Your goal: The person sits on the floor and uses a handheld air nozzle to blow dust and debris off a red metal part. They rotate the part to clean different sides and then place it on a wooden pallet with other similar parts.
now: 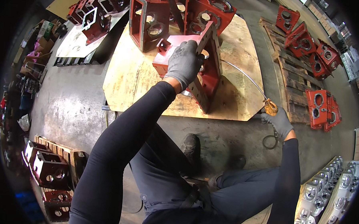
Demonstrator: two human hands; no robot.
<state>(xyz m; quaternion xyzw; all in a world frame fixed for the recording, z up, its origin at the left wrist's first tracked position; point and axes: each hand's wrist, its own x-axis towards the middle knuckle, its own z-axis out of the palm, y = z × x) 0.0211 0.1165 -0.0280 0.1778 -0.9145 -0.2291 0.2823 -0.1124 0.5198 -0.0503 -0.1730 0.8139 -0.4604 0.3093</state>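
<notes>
My left hand (pixel 184 64), in a grey knit glove, is closed on the edge of a red cast-metal housing (pixel 210 79). The housing stands tilted on a plywood board (pixel 136 90), its open flanged side turned to the right. My right hand (pixel 279 122), gloved alike, is closed around an orange air blow gun (pixel 270 107) just off the board's right corner. From the gun a long thin metal tube (pixel 247 76) curves up and left to the housing; its tip is hidden behind the flange. A dark hose (pixel 270 142) loops below my right hand.
More red housings (pixel 151 24) stand at the board's far side. Wooden pallets (pixel 291 77) with red castings lie to the right, and a second board (pixel 76 43) with housings to the far left. Silvery metal parts (pixel 318 194) fill the near right; housings (pixel 52 168) sit near left.
</notes>
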